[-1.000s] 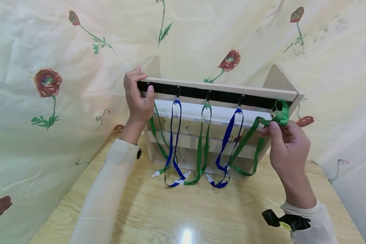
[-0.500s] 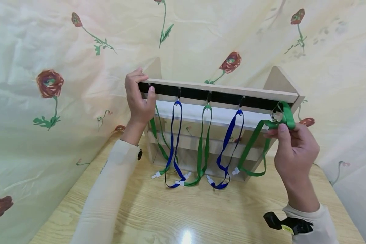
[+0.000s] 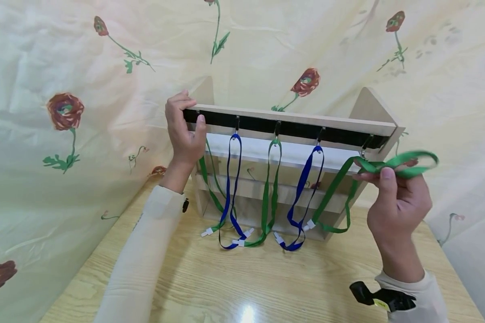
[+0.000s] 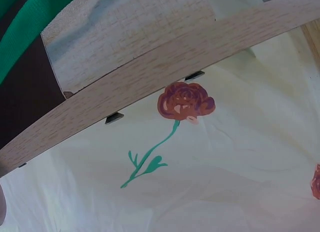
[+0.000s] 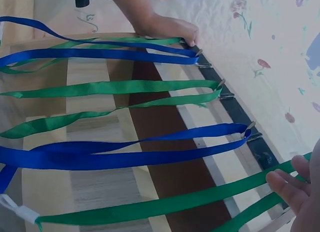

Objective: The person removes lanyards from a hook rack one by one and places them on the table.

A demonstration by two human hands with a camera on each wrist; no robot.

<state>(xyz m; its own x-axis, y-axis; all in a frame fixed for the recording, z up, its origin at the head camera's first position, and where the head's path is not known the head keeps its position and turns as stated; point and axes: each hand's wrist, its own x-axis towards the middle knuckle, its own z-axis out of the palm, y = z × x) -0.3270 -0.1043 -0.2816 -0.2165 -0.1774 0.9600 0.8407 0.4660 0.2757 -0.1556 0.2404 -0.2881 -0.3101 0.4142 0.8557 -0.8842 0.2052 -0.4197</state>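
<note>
My left hand [image 3: 183, 130] grips the left end of a small wooden shelf rack [image 3: 299, 119], fingers over its top edge and thumb in front. My right hand [image 3: 400, 206] pinches a green lanyard [image 3: 334, 186] between thumb and fingers, just below and right of the rightmost hook [image 3: 366, 143]. Its upper loop sticks out to the right, apart from the hook; the rest hangs down to a white clip [image 3: 309, 225]. Two blue lanyards [image 3: 303, 179] and another green lanyard [image 3: 264, 197] hang from middle hooks. One more green lanyard [image 3: 210, 188] hangs below my left hand, its top hidden.
The hooks sit on a black strip [image 3: 256, 123] along the rack's front. The rack stands on a light wooden table [image 3: 234, 282] against a flowered cloth [image 3: 258, 45]. White clips at the lanyards' lower ends hang before the rack's lower shelves.
My right hand has moved right with the green lanyard. Its upper loop has swung from in front of the rightmost hook out to the right. My left hand stays on the rack.
</note>
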